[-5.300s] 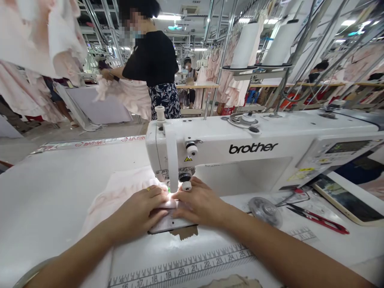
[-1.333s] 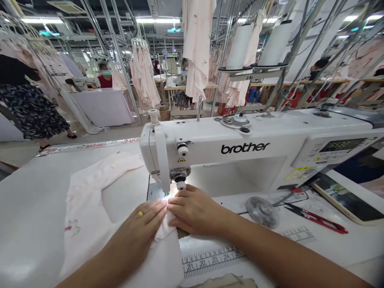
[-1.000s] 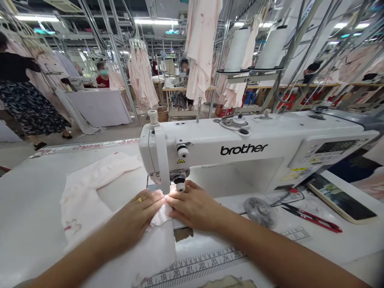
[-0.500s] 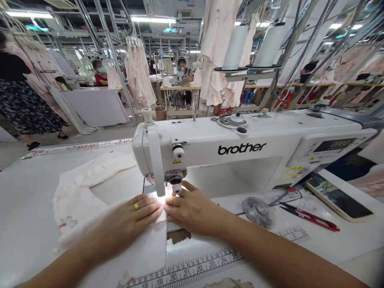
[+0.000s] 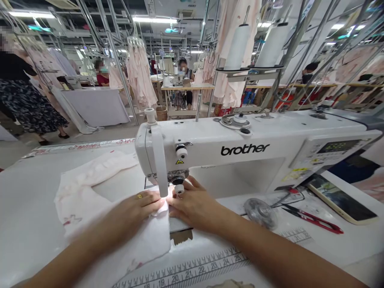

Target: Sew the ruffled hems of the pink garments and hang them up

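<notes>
A piece of pale pink fabric (image 5: 153, 236) with small reddish prints lies on the machine bed, its far part curving to the left. It runs under the needle area of a white sewing machine (image 5: 204, 150), where a lamp shines brightly. My left hand (image 5: 142, 206), wearing a gold ring, presses and pinches the fabric just left of the needle. On the other side, my right hand (image 5: 192, 204) has its fingertips closed at the fabric edge, close to the presser foot. The needle and foot are hidden behind the white guard and my fingers.
Right of my hands lie a clear bobbin-like disc (image 5: 261, 213), red thread snips (image 5: 315, 219) and a phone (image 5: 342, 198). A printed ruler (image 5: 192, 272) runs along the front. Thread cones (image 5: 237, 48) stand above the machine. Co-workers and hanging garments (image 5: 141, 74) are beyond.
The fabric's front corner has moved away from me, towards the needle. My left fingers are slightly more bent. The garment hanging behind the thread cones has shifted right, and digits now glow on the machine's panel.
</notes>
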The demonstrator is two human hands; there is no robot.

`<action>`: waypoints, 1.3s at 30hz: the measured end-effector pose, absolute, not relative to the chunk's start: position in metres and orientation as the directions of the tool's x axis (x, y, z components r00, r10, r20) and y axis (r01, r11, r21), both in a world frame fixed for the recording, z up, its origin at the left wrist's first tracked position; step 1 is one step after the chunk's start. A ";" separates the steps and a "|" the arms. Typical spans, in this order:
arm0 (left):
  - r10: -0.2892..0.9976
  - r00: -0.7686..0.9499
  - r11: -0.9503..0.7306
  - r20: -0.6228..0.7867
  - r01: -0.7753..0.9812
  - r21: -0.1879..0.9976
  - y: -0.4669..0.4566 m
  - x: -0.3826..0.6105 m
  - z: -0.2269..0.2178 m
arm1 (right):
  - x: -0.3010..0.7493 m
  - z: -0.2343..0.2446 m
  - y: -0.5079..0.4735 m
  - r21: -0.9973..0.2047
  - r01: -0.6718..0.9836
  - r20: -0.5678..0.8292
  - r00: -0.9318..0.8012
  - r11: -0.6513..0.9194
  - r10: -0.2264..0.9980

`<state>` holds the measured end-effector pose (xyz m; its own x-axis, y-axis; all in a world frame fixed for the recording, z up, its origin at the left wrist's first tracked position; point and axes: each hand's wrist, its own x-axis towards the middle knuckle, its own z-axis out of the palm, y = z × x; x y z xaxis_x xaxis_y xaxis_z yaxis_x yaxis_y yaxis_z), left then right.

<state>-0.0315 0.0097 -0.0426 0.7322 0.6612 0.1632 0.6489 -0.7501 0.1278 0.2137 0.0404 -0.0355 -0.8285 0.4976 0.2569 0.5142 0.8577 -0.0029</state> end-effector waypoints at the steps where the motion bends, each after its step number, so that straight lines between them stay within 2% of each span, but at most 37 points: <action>1: 0.656 0.737 -0.755 0.164 0.645 0.118 0.011 -0.031 -0.043 | 0.214 -0.035 0.041 -0.013 0.524 0.251 -0.823 0.851 0.510; 5: 0.654 0.731 -0.746 0.192 0.665 0.009 0.012 -0.030 -0.044 | 0.216 -0.035 0.043 -0.043 0.528 0.259 -0.814 0.848 0.520; 8: 0.613 0.753 -0.770 0.237 0.638 -0.035 0.006 -0.028 -0.043 | 0.219 -0.034 0.045 -0.051 0.452 0.282 -0.849 0.890 0.447; 11: 0.586 0.756 -0.793 0.292 0.608 0.018 0.000 -0.030 -0.045 | 0.220 -0.033 0.045 -0.062 0.391 0.274 -0.878 0.918 0.392; 15: 0.598 0.754 -0.797 0.270 0.595 0.104 0.000 -0.036 -0.052 | 0.217 -0.034 0.043 -0.052 0.421 0.251 -0.872 0.906 0.420; 22: 0.690 0.702 -0.722 0.178 0.684 0.103 0.017 -0.041 -0.056 | 0.215 -0.034 0.042 -0.022 0.509 0.251 -0.830 0.861 0.498; 28: 0.710 0.663 -0.702 0.235 0.694 0.162 0.023 -0.043 -0.057 | 0.218 -0.033 0.046 -0.021 0.473 0.292 -0.840 0.881 0.458; 32: 0.729 0.641 -0.679 0.240 0.721 0.138 0.019 -0.040 -0.056 | 0.218 -0.034 0.049 -0.016 0.447 0.351 -0.835 0.894 0.424; 36: 0.703 0.672 -0.700 0.231 0.711 0.063 0.017 -0.034 -0.051 | 0.219 -0.036 0.052 -0.021 0.433 0.411 -0.818 0.901 0.402; 39: 0.719 0.634 -0.665 0.283 0.747 0.014 0.020 -0.043 -0.044 | 0.220 -0.038 0.054 -0.010 0.434 0.437 -0.809 0.901 0.394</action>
